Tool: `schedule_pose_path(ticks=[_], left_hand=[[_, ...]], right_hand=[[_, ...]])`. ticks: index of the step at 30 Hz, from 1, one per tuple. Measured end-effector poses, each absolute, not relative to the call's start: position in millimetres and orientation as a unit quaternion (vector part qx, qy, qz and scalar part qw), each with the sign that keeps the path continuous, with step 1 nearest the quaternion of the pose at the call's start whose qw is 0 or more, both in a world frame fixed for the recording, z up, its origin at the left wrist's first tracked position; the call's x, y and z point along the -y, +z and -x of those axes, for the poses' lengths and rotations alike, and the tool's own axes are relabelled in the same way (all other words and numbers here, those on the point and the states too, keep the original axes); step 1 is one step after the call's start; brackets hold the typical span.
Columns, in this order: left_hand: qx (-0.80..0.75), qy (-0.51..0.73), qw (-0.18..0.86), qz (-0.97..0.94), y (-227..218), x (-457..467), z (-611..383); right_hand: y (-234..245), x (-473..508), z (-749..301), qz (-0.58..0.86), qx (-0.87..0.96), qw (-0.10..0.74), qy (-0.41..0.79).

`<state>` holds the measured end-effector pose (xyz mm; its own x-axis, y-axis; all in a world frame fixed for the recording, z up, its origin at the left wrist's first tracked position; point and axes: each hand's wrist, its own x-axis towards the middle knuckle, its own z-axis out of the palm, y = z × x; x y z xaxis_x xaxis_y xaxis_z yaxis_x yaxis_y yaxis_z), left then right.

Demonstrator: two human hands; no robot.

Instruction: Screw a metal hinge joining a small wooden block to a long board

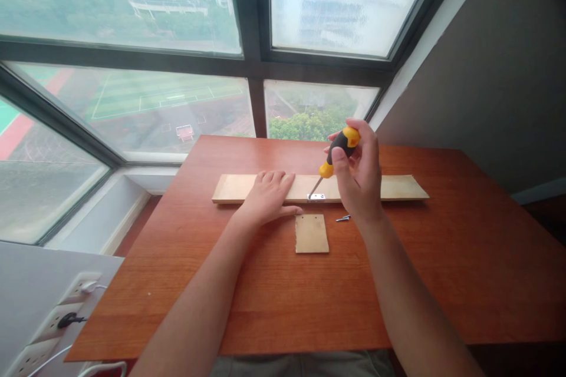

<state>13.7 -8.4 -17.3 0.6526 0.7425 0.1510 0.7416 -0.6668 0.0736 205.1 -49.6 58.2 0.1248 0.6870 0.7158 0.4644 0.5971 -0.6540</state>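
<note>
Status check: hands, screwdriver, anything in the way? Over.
Left hand flat on plank. Right hand grips screwdriver, tip at metal bracket. Loose screw and small board alongside, not obstructing.

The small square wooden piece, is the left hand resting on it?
No, the left hand lies flat on the long board, while the small wooden piece sits apart, nearer on the table.
</note>
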Motion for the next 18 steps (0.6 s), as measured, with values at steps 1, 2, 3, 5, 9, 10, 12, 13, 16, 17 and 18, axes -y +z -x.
schedule_pose_path(ticks=[1, 2, 3, 5, 9, 10, 12, 13, 16, 17, 18], left_hand=[[-0.408, 0.086, 0.001, -0.909, -17, 9, -14], [-0.409, 0.088, -0.001, -0.908, -17, 9, -14], [-0.411, 0.088, -0.004, -0.907, -18, 8, -15], [-0.417, 0.088, -0.007, -0.904, -18, 8, -16], [-0.429, 0.083, -0.008, -0.9, -16, 8, -18], [-0.429, 0.082, -0.007, -0.9, -16, 8, -18], [-0.426, 0.084, -0.007, -0.901, -15, 9, -18], [-0.425, 0.086, -0.008, -0.901, -15, 9, -18], [-0.427, 0.09, -0.008, -0.9, -15, 9, -18], [-0.428, 0.09, -0.007, -0.899, -15, 9, -18], [-0.429, 0.09, -0.007, -0.899, -16, 9, -19]], right_hand=[[59, 50, -205, 0.449, 0.653, 0.606, 0.073], [60, 51, -205, 0.457, 0.649, 0.606, 0.054], [61, 52, -204, 0.461, 0.645, 0.608, 0.04], [63, 52, -204, 0.458, 0.641, 0.615, 0.039], [66, 54, -206, 0.432, 0.657, 0.614, 0.074], [67, 54, -207, 0.437, 0.661, 0.606, 0.069], [71, 54, -208, 0.465, 0.666, 0.583, 0.027], [73, 55, -208, 0.483, 0.666, 0.568, -0.006], [78, 54, -205, 0.514, 0.667, 0.535, -0.064], [79, 53, -204, 0.513, 0.67, 0.535, -0.052], [79, 53, -203, 0.506, 0.672, 0.54, -0.029]])
